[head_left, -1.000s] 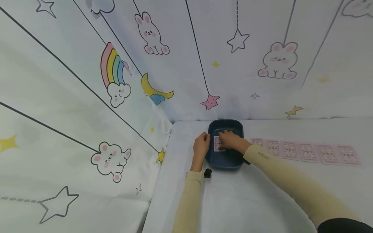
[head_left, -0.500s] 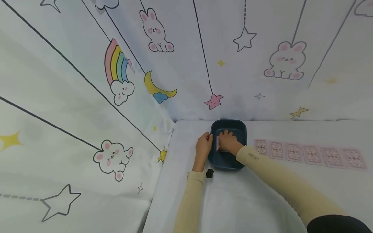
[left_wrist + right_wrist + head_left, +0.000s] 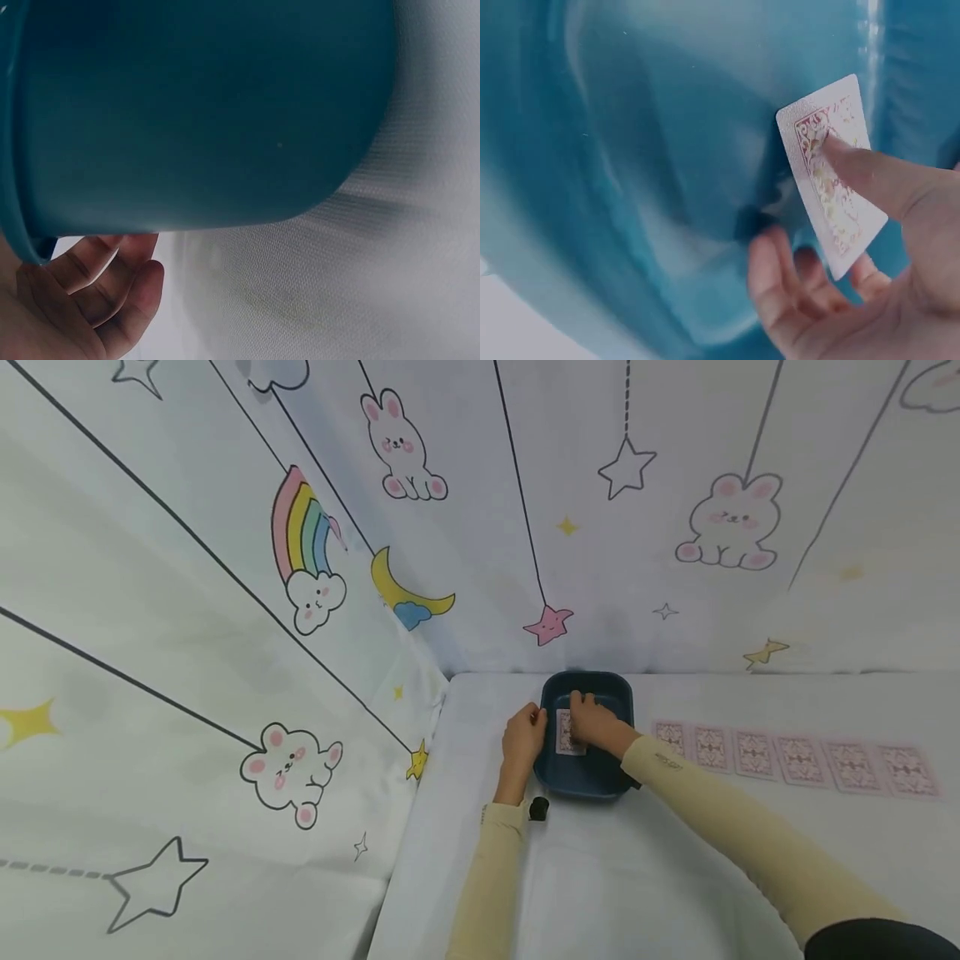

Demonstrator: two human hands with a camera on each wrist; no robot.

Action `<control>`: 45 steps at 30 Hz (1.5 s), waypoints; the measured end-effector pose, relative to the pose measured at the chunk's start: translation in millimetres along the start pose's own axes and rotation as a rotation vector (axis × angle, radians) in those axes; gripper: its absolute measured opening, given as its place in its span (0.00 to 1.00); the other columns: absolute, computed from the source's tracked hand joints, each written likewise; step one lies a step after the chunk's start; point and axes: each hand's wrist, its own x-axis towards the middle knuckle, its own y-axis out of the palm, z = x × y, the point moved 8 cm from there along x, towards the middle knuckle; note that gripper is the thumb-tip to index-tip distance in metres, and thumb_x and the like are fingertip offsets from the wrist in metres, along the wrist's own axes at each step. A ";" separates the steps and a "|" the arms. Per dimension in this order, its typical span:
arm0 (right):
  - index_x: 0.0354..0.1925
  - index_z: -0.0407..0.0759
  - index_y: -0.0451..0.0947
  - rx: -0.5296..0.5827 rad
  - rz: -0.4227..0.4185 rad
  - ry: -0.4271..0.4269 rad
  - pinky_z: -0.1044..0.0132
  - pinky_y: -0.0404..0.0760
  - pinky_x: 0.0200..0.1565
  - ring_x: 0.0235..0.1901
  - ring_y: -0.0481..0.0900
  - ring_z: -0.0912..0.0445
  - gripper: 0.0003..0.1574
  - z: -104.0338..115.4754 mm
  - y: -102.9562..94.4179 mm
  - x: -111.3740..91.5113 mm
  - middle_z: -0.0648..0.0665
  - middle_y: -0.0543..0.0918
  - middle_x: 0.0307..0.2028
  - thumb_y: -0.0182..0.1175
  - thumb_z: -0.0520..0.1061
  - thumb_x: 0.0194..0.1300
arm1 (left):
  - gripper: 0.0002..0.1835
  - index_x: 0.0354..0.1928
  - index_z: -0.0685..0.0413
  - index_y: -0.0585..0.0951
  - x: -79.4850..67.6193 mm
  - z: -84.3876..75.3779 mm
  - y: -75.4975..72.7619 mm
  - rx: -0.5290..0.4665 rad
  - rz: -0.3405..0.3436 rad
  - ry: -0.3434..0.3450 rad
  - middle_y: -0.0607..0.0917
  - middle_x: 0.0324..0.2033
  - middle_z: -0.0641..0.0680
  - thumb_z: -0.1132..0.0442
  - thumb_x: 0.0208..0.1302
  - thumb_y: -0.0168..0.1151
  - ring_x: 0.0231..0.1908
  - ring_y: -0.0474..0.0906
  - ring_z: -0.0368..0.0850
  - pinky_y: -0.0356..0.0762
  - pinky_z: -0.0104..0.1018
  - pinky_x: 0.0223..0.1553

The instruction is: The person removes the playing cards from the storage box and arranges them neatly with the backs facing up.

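Note:
A dark blue plastic bin [image 3: 585, 781] stands on the white table near the back wall. At its left rim is my left hand [image 3: 522, 739], gripping the edge; in the left wrist view the fingers [image 3: 124, 289] lie against the outside wall, below the rim, and the thumb is hidden. Inside the bin, my right hand [image 3: 597, 724] holds a playing card [image 3: 567, 732] with a red patterned back. The right wrist view shows the thumb pressed on the back of the card [image 3: 832, 180], with the other fingers under and beside it.
To the right of the bin, several playing cards [image 3: 802, 758] lie back up in a row on the table. A white cloth wall [image 3: 480, 543] printed with rabbits and stars rises behind and to the left. A small black object [image 3: 538, 808] sits by the left wrist.
My right hand first covers most of the card inside the bin, then shifts so that more of its back shows again. The left hand stays at the rim. The head view shifts slightly.

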 end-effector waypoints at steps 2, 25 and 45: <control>0.73 0.25 0.40 0.047 0.018 -0.016 0.47 0.80 0.48 0.48 0.81 0.35 0.46 -4.6 0.1 0.0 0.19 0.71 0.58 0.55 0.37 0.70 | 0.14 0.32 0.50 0.75 -0.5 0.4 0.8 0.003 0.002 -0.004 0.74 0.22 0.49 0.52 0.76 0.53 0.20 0.66 0.41 0.60 0.34 0.22; 0.65 0.32 0.65 0.582 0.036 -0.158 0.54 0.87 0.42 0.38 0.84 0.48 0.26 -36.6 -37.0 -38.4 0.31 0.80 0.44 0.55 0.36 0.72 | 0.14 0.31 0.52 0.75 0.1 -0.2 2.6 0.012 -0.017 -0.006 0.73 0.21 0.50 0.54 0.76 0.53 0.20 0.68 0.43 0.60 0.34 0.22; 0.67 0.35 0.65 0.601 -0.014 -0.193 0.47 0.84 0.46 0.41 0.83 0.48 0.27 -79.7 -56.1 -75.7 0.31 0.79 0.46 0.55 0.39 0.74 | 0.14 0.31 0.50 0.75 -1.6 1.5 3.5 0.018 -0.016 0.020 0.72 0.20 0.49 0.52 0.76 0.53 0.19 0.65 0.41 0.58 0.33 0.21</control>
